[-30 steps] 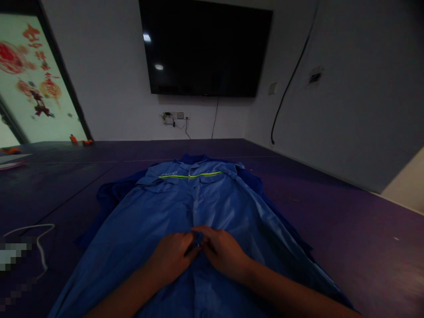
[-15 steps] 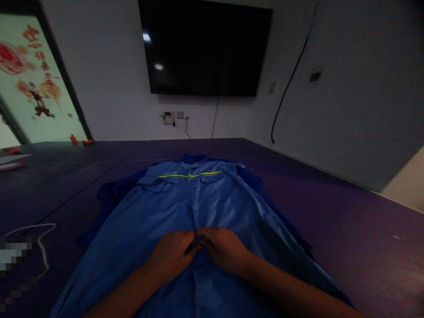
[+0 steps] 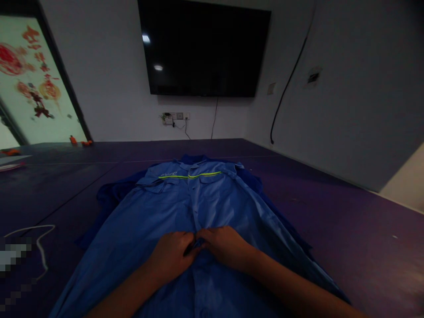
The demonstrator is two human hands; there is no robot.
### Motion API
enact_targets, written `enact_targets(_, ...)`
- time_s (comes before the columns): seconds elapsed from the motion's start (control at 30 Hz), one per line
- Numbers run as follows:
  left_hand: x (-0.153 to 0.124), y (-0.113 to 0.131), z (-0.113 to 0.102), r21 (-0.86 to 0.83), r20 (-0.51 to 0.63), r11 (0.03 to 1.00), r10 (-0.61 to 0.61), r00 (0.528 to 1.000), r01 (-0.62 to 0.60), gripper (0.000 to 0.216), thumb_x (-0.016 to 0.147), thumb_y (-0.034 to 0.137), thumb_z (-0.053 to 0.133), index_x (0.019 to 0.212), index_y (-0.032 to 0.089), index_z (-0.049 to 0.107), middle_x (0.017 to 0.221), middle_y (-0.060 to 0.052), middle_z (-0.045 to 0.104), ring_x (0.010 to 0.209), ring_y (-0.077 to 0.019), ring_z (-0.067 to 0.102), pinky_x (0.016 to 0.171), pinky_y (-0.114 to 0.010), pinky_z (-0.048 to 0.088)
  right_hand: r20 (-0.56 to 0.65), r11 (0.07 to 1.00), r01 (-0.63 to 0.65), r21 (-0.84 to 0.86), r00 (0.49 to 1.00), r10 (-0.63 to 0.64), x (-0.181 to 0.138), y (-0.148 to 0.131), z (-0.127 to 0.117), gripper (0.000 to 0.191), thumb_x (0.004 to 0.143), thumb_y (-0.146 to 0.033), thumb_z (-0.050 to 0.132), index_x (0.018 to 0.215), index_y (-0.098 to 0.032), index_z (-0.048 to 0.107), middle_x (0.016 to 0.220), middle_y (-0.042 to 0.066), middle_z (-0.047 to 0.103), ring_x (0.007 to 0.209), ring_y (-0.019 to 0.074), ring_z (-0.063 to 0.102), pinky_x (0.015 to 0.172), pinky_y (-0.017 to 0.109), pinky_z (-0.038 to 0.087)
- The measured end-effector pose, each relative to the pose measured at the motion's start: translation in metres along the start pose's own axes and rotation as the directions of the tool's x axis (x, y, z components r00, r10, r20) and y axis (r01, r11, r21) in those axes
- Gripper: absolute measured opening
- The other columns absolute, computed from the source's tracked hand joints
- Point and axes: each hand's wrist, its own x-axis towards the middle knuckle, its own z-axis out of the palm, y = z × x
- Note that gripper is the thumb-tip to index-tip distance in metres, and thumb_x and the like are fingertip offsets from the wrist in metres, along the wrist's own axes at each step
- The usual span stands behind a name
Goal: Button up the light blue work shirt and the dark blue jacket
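Note:
A light blue work shirt with a yellow-green reflective stripe across the chest lies flat, front up, on a dark purple surface. My left hand and my right hand meet on the shirt's front placket, low on the garment. Both hands are closed, their fingertips pinching the placket fabric between them. Whatever small part sits between the fingers is hidden.
A darker blue garment lies under the shirt and sticks out at its left and right. A white cord lies at the left. A black screen hangs on the far wall, with a wall socket below it.
My hands have stayed on the placket and shifted very slightly up the shirt. The shirt has not moved.

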Motion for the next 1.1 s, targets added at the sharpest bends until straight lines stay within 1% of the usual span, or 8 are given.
enact_targets(0.2,-0.0013,0.0007,-0.0015,0.053,0.002,0.998,0.023,1.000,-0.023,0.027,0.081,0.036,0.041,0.069,0.018,0.056,0.063,-0.002,0.058,0.055,-0.0132,0.048,0.051,-0.025,0.026,-0.009,1.000,-0.002,-0.024,1.000,0.002,0.0016,0.0023,0.0031,0.024,0.085,-0.022,0.041,0.106,-0.022,0.051,0.091,0.003,0.065,0.079,0.0182,0.062,0.060,0.022,0.036)
enact_targets(0.4,-0.0007,0.0011,-0.0007,0.073,0.005,0.997,0.015,1.000,-0.016,0.024,0.081,0.032,0.040,0.068,0.017,0.055,0.062,-0.001,0.057,0.055,-0.0126,0.048,0.050,-0.025,0.024,-0.014,0.999,-0.043,-0.011,0.999,0.042,0.0031,0.0024,0.0054,0.024,0.086,-0.024,0.041,0.108,-0.022,0.051,0.093,0.004,0.065,0.081,0.0177,0.062,0.063,0.022,0.037)
enact_targets(0.6,0.0002,0.0007,0.0004,0.095,0.024,0.995,0.001,1.000,-0.004,0.018,0.078,0.027,0.042,0.068,0.017,0.054,0.063,-0.001,0.057,0.057,-0.0118,0.048,0.050,-0.024,0.024,-0.009,0.998,-0.053,-0.019,0.999,0.052,0.0034,0.0028,0.0073,0.025,0.086,-0.028,0.042,0.110,-0.023,0.049,0.096,0.003,0.065,0.083,0.0184,0.061,0.065,0.023,0.039)
enact_targets(0.8,0.0001,0.0008,0.0006,0.087,0.019,0.996,0.009,1.000,-0.011,0.019,0.078,0.026,0.039,0.068,0.017,0.053,0.063,0.000,0.057,0.057,-0.0117,0.048,0.051,-0.024,0.024,-0.029,0.998,-0.047,-0.038,0.999,0.046,0.0020,0.0017,0.0071,0.025,0.086,-0.028,0.041,0.110,-0.023,0.047,0.096,0.003,0.065,0.083,0.0185,0.062,0.064,0.024,0.039)
enact_targets(1.1,0.0005,-0.0001,0.0013,0.110,0.033,0.994,0.005,0.999,-0.008,0.019,0.079,0.026,0.040,0.069,0.017,0.054,0.064,-0.001,0.057,0.058,-0.0123,0.049,0.051,-0.024,0.025,-0.037,0.996,-0.075,-0.047,0.997,0.073,0.0026,0.0025,0.0094,0.023,0.086,-0.029,0.042,0.107,-0.023,0.049,0.090,0.004,0.066,0.080,0.0191,0.062,0.062,0.024,0.039)
